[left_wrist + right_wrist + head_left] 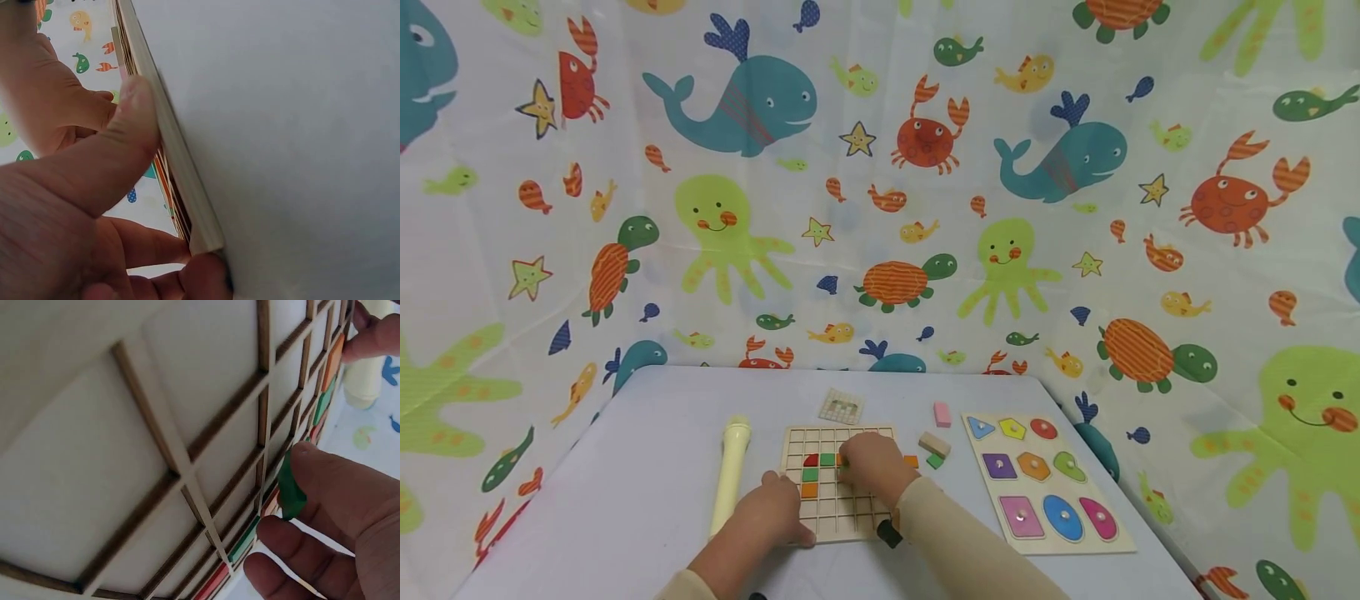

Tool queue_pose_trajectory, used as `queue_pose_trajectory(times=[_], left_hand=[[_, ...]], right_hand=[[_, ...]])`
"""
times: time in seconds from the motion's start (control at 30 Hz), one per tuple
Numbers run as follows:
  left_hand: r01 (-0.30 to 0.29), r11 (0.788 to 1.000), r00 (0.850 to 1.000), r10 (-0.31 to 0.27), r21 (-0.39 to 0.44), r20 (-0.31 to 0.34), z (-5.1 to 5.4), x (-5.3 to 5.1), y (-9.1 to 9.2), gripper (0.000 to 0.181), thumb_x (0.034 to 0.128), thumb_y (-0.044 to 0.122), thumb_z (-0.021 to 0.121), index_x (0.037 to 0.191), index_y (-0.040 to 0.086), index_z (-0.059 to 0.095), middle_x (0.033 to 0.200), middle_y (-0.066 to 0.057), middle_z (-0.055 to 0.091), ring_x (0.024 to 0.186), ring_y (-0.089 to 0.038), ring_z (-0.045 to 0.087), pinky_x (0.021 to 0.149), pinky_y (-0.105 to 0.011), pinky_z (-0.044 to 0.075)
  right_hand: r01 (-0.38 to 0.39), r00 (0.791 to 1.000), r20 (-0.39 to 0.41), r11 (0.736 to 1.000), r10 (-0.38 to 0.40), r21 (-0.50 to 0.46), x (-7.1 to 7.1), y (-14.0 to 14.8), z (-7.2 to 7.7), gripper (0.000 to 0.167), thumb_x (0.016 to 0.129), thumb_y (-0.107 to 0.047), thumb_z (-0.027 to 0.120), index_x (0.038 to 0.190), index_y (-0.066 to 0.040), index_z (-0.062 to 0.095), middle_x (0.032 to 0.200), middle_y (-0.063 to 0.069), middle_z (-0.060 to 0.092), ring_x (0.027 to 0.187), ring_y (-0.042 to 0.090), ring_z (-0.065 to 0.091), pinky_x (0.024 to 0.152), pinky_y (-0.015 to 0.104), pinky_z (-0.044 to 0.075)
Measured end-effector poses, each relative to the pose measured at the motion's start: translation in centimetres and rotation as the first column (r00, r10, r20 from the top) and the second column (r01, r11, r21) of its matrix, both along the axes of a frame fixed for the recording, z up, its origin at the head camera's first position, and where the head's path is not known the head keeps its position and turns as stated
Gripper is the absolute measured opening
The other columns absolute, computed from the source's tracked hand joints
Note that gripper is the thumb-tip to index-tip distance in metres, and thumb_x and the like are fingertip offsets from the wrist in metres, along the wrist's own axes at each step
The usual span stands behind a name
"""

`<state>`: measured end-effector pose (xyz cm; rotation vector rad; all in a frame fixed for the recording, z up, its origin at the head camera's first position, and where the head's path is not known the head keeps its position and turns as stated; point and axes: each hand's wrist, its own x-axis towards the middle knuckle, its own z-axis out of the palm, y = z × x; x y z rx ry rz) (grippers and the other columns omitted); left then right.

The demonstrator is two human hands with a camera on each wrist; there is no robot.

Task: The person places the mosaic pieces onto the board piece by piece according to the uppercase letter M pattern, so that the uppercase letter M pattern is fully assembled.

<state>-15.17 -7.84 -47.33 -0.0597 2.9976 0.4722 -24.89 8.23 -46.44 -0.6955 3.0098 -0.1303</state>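
Observation:
A wooden grid board [842,523] lies on the white table. My left hand [767,510] holds it by its left and near edges; the left wrist view shows the thumb along one edge and fingers at a corner. Over the upper middle of the grid, my right hand [877,467] pinches a green tile [290,490] between thumb and fingers, apart from the cells nearest the camera. Set in the grid are a red tile [811,460], green tiles [809,474] and orange tiles [808,490]. My right hand hides part of the row.
Left of the board lies a pale yellow rod [730,475]. Behind it is a small pattern card [842,406]. To the right are a pink block [942,414], a plain wooden block [934,443], a green piece [935,460] and a shape puzzle [1009,525] with colored knobbed pieces.

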Motion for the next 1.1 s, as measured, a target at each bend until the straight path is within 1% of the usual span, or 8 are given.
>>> queue_pose_trajectory(times=[0.17,0.3,0.5,0.7,0.93,1.1], left_hand=[[0.004,1.0,1.0,-0.004,-0.009,0.003,0.1,0.0,0.0,0.101,0.0639,0.043,0.102,0.127,-0.022,0.059,0.103,-0.022,0.051,0.077,-0.027,0.056,0.072,-0.043,0.058],[0.01,1.0,1.0,-0.01,-0.014,-0.005,0.0,0.0,0.0,0.102,0.064,0.043,0.102,0.127,-0.023,0.058,0.104,-0.022,0.05,0.077,-0.027,0.056,0.072,-0.043,0.058],[-0.002,1.0,1.0,0.002,-0.015,0.004,0.1,0.0,0.1,0.105,0.0634,0.045,0.102,0.129,-0.023,0.057,0.105,-0.023,0.051,0.077,-0.027,0.057,0.073,-0.044,0.058],[0.006,1.0,1.0,-0.006,-0.029,0.007,0.1,0.0,0.1,0.103,0.0639,0.045,0.102,0.128,-0.023,0.058,0.105,-0.023,0.052,0.077,-0.027,0.057,0.073,-0.044,0.059],[0.0,1.0,1.0,0.0,-0.016,0.013,0.2,-0.1,0.1,0.101,0.0648,0.044,0.102,0.128,-0.022,0.059,0.102,-0.021,0.05,0.075,-0.025,0.056,0.07,-0.042,0.057],[0.008,1.0,1.0,-0.008,-0.014,0.007,0.1,0.0,0.1,0.101,0.0649,0.044,0.102,0.127,-0.023,0.059,0.101,-0.02,0.049,0.074,-0.025,0.056,0.069,-0.041,0.057]], right_hand=[[-0.017,0.999,-0.028,0.999,0.018,0.034,0.0,-0.4,-0.1,0.016,0.092,-0.037,0.085,0.095,-0.022,0.081,0.077,-0.01,0.065,0.077,0.014,0.055,0.08,0.032,0.053],[-0.018,0.999,-0.037,0.999,0.02,0.042,0.0,-0.6,0.0,0.013,0.092,-0.034,0.085,0.091,-0.023,0.079,0.077,-0.01,0.065,0.076,0.013,0.055,0.078,0.031,0.053],[-0.031,0.999,-0.024,0.997,0.033,0.071,-0.2,-1.0,0.0,0.01,0.092,-0.029,0.085,0.092,-0.023,0.077,0.078,-0.011,0.065,0.076,0.012,0.055,0.077,0.03,0.052],[-0.03,0.999,-0.022,0.996,0.032,0.086,0.2,-1.4,0.1,0.009,0.093,-0.024,0.084,0.088,-0.023,0.076,0.078,-0.011,0.065,0.076,0.013,0.054,0.076,0.031,0.05],[-0.011,1.0,-0.005,0.998,0.011,0.066,0.5,-1.6,0.4,0.006,0.093,-0.021,0.083,0.092,-0.024,0.078,0.079,-0.011,0.066,0.076,0.013,0.055,0.077,0.034,0.051],[-0.016,1.0,-0.02,0.994,0.018,0.105,0.8,-1.7,0.5,0.006,0.093,-0.021,0.083,0.092,-0.024,0.078,0.079,-0.01,0.065,0.076,0.013,0.055,0.076,0.032,0.052]])
